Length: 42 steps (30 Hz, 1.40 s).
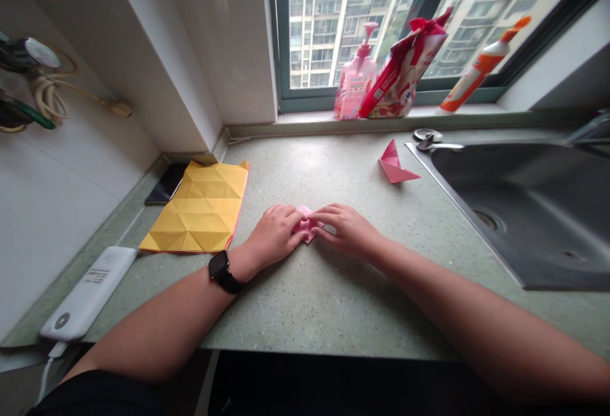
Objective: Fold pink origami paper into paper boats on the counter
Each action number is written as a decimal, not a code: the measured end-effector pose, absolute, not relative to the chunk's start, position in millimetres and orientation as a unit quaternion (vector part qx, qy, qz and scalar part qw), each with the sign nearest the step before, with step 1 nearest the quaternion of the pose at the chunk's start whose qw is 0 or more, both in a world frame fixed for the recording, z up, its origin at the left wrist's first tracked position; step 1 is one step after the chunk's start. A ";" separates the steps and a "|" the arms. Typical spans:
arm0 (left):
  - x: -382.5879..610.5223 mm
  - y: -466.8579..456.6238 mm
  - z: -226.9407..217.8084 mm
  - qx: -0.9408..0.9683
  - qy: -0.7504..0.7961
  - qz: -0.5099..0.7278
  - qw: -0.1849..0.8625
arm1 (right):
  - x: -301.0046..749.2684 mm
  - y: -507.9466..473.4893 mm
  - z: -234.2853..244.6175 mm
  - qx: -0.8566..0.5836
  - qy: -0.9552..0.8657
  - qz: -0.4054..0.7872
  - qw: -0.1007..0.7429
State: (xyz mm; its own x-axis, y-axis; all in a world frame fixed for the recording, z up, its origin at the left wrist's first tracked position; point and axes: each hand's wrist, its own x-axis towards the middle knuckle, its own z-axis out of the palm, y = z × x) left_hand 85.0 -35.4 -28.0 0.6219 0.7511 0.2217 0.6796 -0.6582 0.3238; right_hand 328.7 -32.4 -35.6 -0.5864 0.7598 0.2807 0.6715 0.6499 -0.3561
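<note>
A small piece of folded pink paper (305, 230) lies on the speckled counter in front of me, partly covered by my fingers. My left hand (276, 232), with a black watch on its wrist, grips the paper's left side between thumb and fingers. From the other side, my right hand (350, 230) pinches its right edge. Beyond my right hand, a folded pink paper boat (396, 167) rests near the sink. Creased yellow paper (200, 206) with a reddish underside lies to the left of my left hand.
A metal sink (505, 257) is set into the counter at right. At left lie a white power bank (88, 292) with a cable and a dark phone (166, 184). On the windowsill stand a pink pump bottle (355, 86), a red bag (405, 73) and an orange-white bottle (476, 73).
</note>
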 end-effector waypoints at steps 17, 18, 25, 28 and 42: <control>77.2 -27.9 -44.1 0.896 0.436 0.022 0.082 | 327.0 -19.6 -61.7 -0.492 -0.868 0.022 0.062; 77.1 -28.2 -44.9 0.895 0.439 0.021 0.080 | 328.0 -19.3 -63.3 -0.492 -0.868 0.021 0.066; 74.7 -24.9 -43.4 0.881 0.462 0.031 0.095 | 337.7 -18.3 -70.8 -0.505 -0.858 0.015 0.094; 72.7 -23.9 -40.4 0.872 0.472 0.064 0.112 | 339.7 -19.2 -67.1 -0.514 -0.852 0.023 0.096; 75.2 -27.3 -39.6 0.844 0.481 0.173 0.163 | 336.7 -20.8 -59.6 -0.475 -0.840 0.140 0.220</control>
